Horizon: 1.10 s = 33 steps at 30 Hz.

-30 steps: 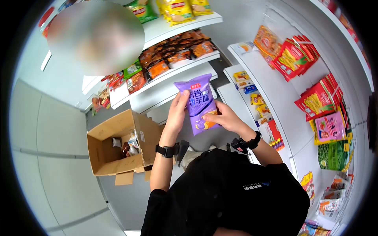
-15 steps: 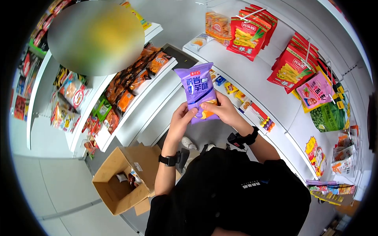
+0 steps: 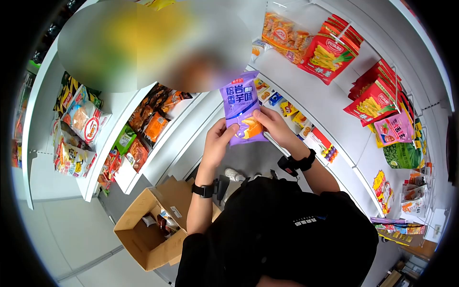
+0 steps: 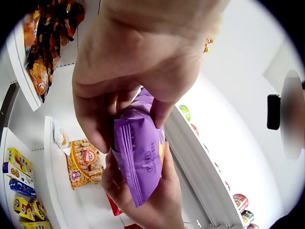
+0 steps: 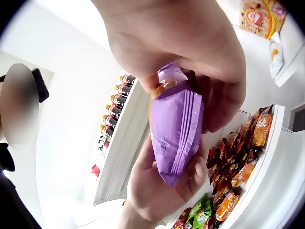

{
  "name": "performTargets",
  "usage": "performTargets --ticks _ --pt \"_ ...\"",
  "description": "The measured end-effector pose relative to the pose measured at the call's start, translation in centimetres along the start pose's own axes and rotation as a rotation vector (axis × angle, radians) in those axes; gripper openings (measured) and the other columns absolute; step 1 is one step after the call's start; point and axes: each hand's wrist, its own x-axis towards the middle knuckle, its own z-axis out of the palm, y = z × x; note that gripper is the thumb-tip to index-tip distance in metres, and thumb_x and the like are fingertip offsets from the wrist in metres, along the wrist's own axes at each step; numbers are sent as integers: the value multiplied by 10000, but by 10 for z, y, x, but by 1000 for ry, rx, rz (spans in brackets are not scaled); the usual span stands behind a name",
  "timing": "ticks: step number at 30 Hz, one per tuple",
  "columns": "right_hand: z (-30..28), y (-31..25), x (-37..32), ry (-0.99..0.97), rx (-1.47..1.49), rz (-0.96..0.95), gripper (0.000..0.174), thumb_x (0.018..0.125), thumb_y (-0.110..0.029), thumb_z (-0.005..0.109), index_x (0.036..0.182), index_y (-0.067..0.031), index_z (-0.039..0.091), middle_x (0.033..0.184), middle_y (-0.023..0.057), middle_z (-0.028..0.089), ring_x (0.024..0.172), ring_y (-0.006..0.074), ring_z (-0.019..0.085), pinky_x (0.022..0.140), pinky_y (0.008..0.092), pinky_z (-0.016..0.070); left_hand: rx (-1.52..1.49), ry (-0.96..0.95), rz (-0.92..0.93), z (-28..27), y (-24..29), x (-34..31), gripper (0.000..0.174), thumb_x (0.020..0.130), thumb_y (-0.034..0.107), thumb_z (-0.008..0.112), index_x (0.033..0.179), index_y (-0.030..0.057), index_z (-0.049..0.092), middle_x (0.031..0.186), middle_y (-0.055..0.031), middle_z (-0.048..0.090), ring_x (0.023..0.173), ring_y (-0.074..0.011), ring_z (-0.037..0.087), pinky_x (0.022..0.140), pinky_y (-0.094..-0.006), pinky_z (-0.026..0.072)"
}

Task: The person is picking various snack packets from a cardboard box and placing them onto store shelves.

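Observation:
A purple snack bag [image 3: 243,107] is held upright between both hands in front of the chest, its printed face toward the head camera. The left hand [image 3: 216,143] grips its lower left side, thumb on the front. On the right side, the right hand [image 3: 278,126] holds it the same way, thumb on the printed picture. The left wrist view shows the left hand [image 4: 138,71] curled over one side of the bag [image 4: 140,157]. In the right wrist view the right hand [image 5: 186,52] curls round the other side of the bag [image 5: 176,129].
An open cardboard box [image 3: 138,239] with some packets inside stands on the floor at lower left. Shelves of snacks [image 3: 155,126] are at left. On the right, a shelf [image 3: 330,115] sits below hanging red bags [image 3: 330,55], with small yellow and blue packs lower down.
The head view has turned, so the shelves and box have shifted within it. Both hands keep hold of the purple bag, which stands a little lower and more upright than a second ago.

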Motion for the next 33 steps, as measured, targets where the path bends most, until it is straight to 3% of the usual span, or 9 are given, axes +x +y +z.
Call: performTargets --ticks 5,9,14,18,23,25,33 --pt "9 -1 26 -45 -158 142 430 901 -301 579 1185 11 500 1021 57 590 895 105 563 720 219 463 11 -45 -10 -36 7 25 298 904 176 580 1119 -30 568 959 -37 617 835 -79 543 758 -222 433" --pt "24 10 26 -49 -23 158 504 847 -247 653 1241 -9 447 1084 68 569 954 128 562 748 236 486 20 -111 -41 -53 1 43 306 903 181 582 1120 -35 568 958 -36 617 837 -80 542 757 -220 432" --pt "0 40 39 54 72 203 535 826 -217 672 1264 -30 429 1118 64 562 980 148 567 805 290 492 134 -139 -101 -60 -8 71 348 890 185 599 1169 -18 549 1031 -69 615 903 -113 561 790 -246 452" --pt "-39 60 56 215 220 311 481 829 -245 662 1237 -89 462 1120 17 569 989 133 567 808 302 484 80 -84 -86 -79 -11 91 367 909 180 548 1224 -2 509 1124 -97 587 972 -164 588 837 -303 504" --pt "-114 80 117 365 246 246 465 834 -286 652 1228 -130 462 1118 -18 555 986 114 552 815 358 486 111 -3 -114 -90 -5 110 343 917 175 528 1212 -1 517 1116 -100 591 969 -165 586 817 -295 503" --pt "-140 87 147 438 319 240 438 822 -282 665 1188 -135 473 1096 -25 553 975 106 546 803 338 488 109 35 -126 -90 -3 120 338 911 151 529 1210 -6 516 1114 -100 589 954 -152 582 806 -285 496" --pt "-212 96 237 481 415 191 396 818 -276 674 1146 -160 485 1078 -30 561 983 103 535 775 318 486 78 123 -145 -83 4 152 342 916 179 543 1199 -12 520 1116 -115 588 967 -182 584 816 -306 505"
